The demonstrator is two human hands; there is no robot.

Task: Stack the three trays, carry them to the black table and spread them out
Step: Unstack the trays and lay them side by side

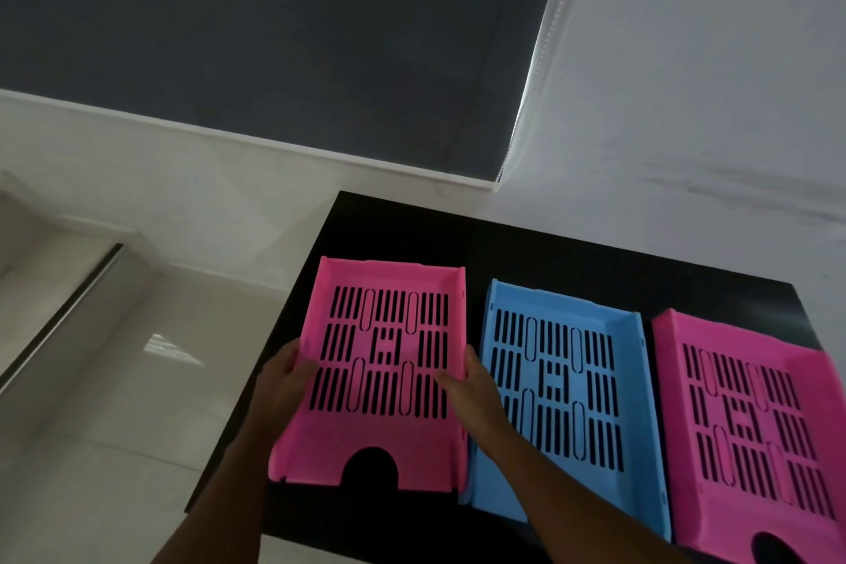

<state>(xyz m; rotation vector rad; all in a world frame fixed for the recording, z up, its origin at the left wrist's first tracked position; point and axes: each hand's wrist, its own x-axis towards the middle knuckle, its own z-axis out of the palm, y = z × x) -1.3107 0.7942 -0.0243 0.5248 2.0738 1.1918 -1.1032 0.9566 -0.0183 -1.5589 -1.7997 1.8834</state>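
Observation:
Three slotted plastic trays lie side by side on the black table [572, 243]. The left pink tray [389, 279] is held at both long sides: my left hand [286, 373] grips its left wall and my right hand [471, 385] grips its right wall, thumbs resting inside. A blue tray [622, 334] lies in the middle, just right of my right hand, partly crossed by my right forearm. A second pink tray [815, 385] lies at the right and is cut off by the frame edge.
The table stands in a corner, with a white wall [686, 82] behind it and a dark grey wall [274, 28] to the left. Pale tiled floor [114, 426] lies left of the table's edge.

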